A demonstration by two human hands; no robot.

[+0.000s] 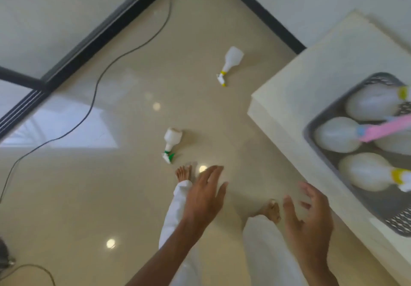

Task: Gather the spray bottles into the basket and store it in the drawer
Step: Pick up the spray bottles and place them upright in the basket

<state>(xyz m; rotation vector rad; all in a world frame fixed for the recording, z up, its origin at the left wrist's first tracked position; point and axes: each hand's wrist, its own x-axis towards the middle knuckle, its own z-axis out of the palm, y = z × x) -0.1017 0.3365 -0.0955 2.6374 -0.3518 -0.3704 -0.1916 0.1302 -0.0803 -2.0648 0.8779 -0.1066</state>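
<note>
Gathering is underway: both hands, left [205,193] and right [309,214], hang spread and empty. 2 white plastic spray bottles, green-triggered [171,144] and yellow-triggered [230,64], lie on the floor (the green one nearer), awaiting pickup for the grey mesh basket [311,130] on the table [311,81].

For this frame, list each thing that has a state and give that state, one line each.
Left hand: open, empty, fingers spread.
Right hand: open, empty.
Green-nozzle bottle: lying on the floor, not gathered.
Yellow-nozzle bottle: lying on the floor, farther off.
Basket: on the white cabinet top, holding several bottles lying down.
Cable: loose across the floor.
</note>
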